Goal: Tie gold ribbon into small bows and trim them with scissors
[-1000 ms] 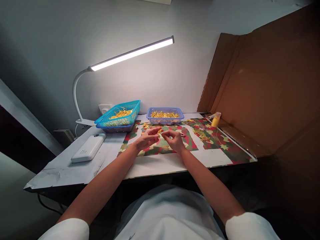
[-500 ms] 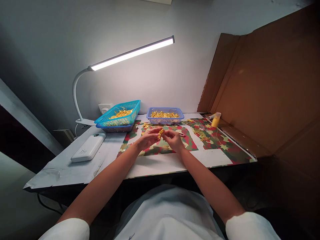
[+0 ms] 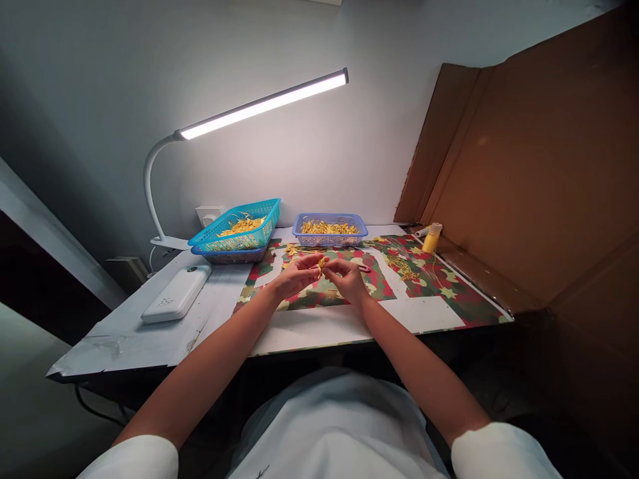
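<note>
Between my two hands is a small yellow ribbon (image 3: 321, 264), folded like a bow, held above the camouflage-patterned mat. My left hand (image 3: 296, 276) pinches it from the left between thumb and fingers. From the right, the thumb and forefinger of my right hand (image 3: 346, 277) close on its edge, and the fingertips of both hands nearly meet. Just behind the right hand lies a pink-handled tool (image 3: 365, 269), partly hidden. A bundle of yellow strips (image 3: 299, 250) rests on the mat beyond the left hand.
A blue-violet basket (image 3: 330, 241) of yellow pieces stands by the wall; stacked baskets (image 3: 234, 236) are left of it. A white power bank (image 3: 177, 295) and desk lamp (image 3: 170, 242) occupy the left. Yellow cord (image 3: 402, 269), a yellow bottle (image 3: 432, 238) and a cardboard panel (image 3: 519, 173) are at right.
The yellow ribbon has turned between my fingertips, showing wider half a second ago and narrower now. Both hands stay in nearly the same place, with small finger movements.
</note>
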### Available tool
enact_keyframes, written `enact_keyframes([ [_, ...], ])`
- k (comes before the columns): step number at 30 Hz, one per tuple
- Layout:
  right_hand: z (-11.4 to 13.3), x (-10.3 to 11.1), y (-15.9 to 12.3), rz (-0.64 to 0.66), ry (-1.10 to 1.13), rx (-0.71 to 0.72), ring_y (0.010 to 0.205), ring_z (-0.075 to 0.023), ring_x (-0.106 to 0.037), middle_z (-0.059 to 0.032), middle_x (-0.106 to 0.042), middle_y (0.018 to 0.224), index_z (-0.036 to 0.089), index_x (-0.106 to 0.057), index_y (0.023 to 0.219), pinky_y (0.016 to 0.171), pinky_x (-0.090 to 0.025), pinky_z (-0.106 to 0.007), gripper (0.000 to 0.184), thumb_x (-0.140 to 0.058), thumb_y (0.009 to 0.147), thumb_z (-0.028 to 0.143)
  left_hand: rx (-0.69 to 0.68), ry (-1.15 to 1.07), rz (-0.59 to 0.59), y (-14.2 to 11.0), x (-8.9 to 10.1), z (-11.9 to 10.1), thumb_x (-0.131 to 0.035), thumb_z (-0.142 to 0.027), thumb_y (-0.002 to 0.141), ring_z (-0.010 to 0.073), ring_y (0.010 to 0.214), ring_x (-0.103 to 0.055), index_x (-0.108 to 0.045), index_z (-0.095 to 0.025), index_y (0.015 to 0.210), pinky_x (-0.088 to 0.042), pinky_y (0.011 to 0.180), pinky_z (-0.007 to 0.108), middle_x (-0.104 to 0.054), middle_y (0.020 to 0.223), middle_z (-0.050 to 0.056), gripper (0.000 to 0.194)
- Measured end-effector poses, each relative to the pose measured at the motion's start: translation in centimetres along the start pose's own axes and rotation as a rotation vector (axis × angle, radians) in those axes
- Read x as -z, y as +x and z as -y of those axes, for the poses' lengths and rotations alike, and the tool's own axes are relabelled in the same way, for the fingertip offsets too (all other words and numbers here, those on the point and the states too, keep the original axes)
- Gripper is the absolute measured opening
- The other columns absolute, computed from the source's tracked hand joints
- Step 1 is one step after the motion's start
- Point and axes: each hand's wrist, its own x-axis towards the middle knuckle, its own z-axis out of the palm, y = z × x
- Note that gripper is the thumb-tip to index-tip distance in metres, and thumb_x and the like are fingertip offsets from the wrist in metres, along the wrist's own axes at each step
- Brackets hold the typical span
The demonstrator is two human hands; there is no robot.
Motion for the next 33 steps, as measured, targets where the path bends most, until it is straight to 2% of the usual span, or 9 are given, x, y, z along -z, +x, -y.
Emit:
enact_keyframes([
  [8,0.7,0.0,-0.2,0.002,-0.044,0.016,0.066,-0.0175,-0.062,-0.0036,-0.07,0.071,0.021,-0.07,0.074,0.065,-0.05,-0.033,0.028,-0.07,0.072,0.049,-0.004,-0.011,-0.01,-0.1,0.0,-0.1,-0.082,-0.007,0.059,0.0102,0.081,-0.064,-0.072,-0.022,0.096,-0.047,0.079,0.023,-0.07,0.094,0.001,0.042],
  [17,0.9,0.2,-0.3,0.0,-0.073,0.041,0.062,-0.0153,-0.059,-0.0025,-0.067,0.067,0.019,-0.068,0.07,0.064,-0.047,-0.031,0.019,-0.066,0.077,0.037,0.035,-0.089,-0.038,0.2,0.9,0.3,-0.074,-0.003,0.064,0.0088,0.078,-0.063,-0.07,-0.017,0.098,-0.049,0.077,0.021,-0.069,0.1,0.004,0.037],
  [23,0.6,0.2,-0.2,-0.019,-0.115,0.051,0.062,-0.0153,-0.059,-0.0033,-0.069,0.068,0.019,-0.068,0.069,0.063,-0.047,-0.031,0.024,-0.067,0.075,0.042,0.06,-0.098,-0.001,0.3,0.8,0.5,-0.074,-0.004,0.063,0.0076,0.069,-0.062,-0.071,-0.017,0.093,-0.05,0.071,0.02,-0.07,0.094,0.004,0.033],
  [28,0.2,0.2,-0.1,-0.024,-0.141,0.062,0.06,-0.0157,-0.058,-0.0038,-0.07,0.067,0.02,-0.071,0.069,0.062,-0.047,-0.031,0.024,-0.068,0.074,0.043,0.069,-0.088,0.0,0.3,0.6,0.6,-0.076,-0.004,0.06,0.0096,0.076,-0.064,-0.073,-0.018,0.092,-0.049,0.072,0.02,-0.071,0.093,0.004,0.035],
  [33,-0.2,0.3,-0.1,0.024,-0.165,0.037,0.06,-0.0163,-0.058,-0.0031,-0.068,0.065,0.02,-0.072,0.072,0.061,-0.046,-0.031,0.026,-0.067,0.077,0.046,0.038,-0.037,0.005,0.3,0.5,0.5,-0.078,-0.007,0.06,0.0104,0.076,-0.064,-0.074,-0.018,0.094,-0.047,0.073,0.022,-0.072,0.093,0.004,0.036],
])
